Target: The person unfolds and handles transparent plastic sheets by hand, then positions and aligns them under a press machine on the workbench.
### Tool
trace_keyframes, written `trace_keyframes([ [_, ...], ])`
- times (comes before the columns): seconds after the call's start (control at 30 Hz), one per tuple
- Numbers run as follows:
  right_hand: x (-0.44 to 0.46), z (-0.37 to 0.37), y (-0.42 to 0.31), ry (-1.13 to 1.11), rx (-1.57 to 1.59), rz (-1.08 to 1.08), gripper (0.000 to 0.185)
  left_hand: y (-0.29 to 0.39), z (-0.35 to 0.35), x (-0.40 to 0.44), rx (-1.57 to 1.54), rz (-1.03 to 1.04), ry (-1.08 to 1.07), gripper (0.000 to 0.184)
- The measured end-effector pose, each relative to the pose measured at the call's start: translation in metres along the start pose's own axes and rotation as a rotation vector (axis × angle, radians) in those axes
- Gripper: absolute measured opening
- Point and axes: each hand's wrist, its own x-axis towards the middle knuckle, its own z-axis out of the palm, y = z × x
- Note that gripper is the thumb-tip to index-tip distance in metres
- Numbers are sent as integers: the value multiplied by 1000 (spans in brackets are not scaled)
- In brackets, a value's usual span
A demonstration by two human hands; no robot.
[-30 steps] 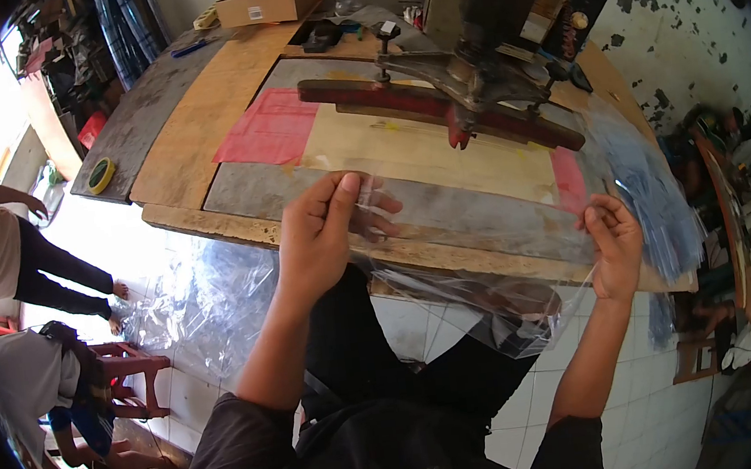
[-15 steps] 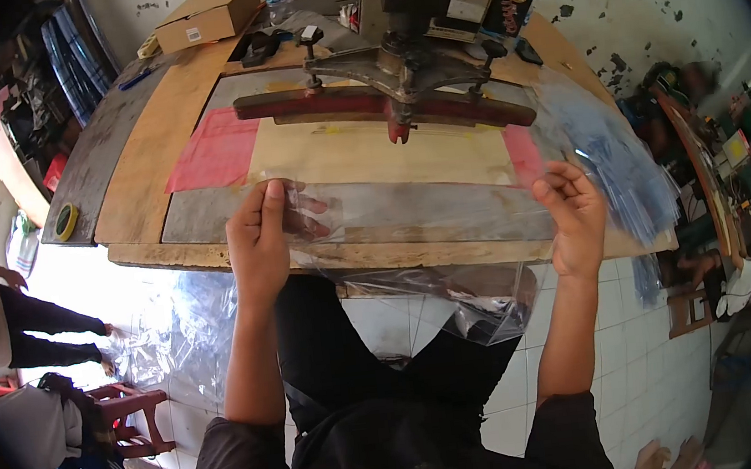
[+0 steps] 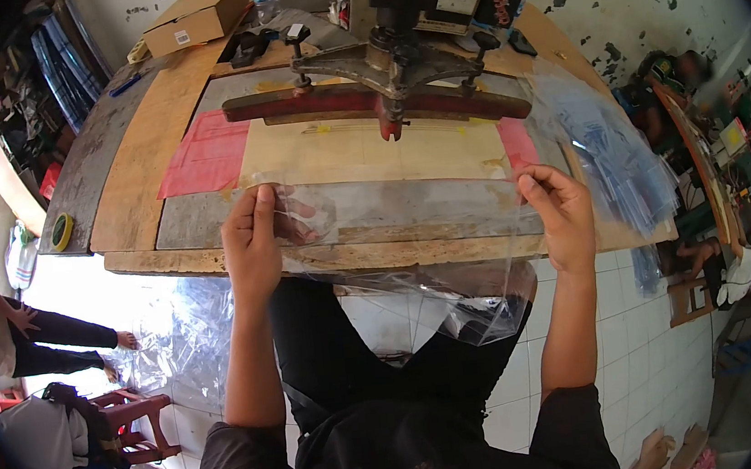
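Observation:
A clear plastic sheet is stretched between my two hands at the table's front edge, its lower part hanging over my lap. My left hand pinches its left corner between thumb and fingers, some fingers showing through the film. The right corner is pinched in my right hand. Beyond the hands, a yellow strip with pink ends lies on a grey plate. Over the strip hangs the dark red bar of a machine.
Stacked clear plastic pieces lie at the table's right. A cardboard box, a blue pen and a tape roll are on the left part. Plastic film covers floor at left, near people and a red stool.
The view has shifted, so the table and machine appear further left. Both hands still hold the plastic sheet. At lower right, a person's feet or hands have come into view.

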Motion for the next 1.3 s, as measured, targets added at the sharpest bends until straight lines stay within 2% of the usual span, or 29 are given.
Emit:
trace_keyframes([
  [0.2,-1,3,-3,17,-89,-24,18,6,2,-2,-1,-10,13,38],
  [0.53,2,-2,8,9,13,-32,17,19,8,-7,-66,-19,-58,37],
  [0.7,1,-3,5,-4,15,59,18,22,11,-8,-99,-15,-71,37],
  [1.3,2,-19,24,86,33,5,22,36,25,-10,-60,-18,-79,35],
])
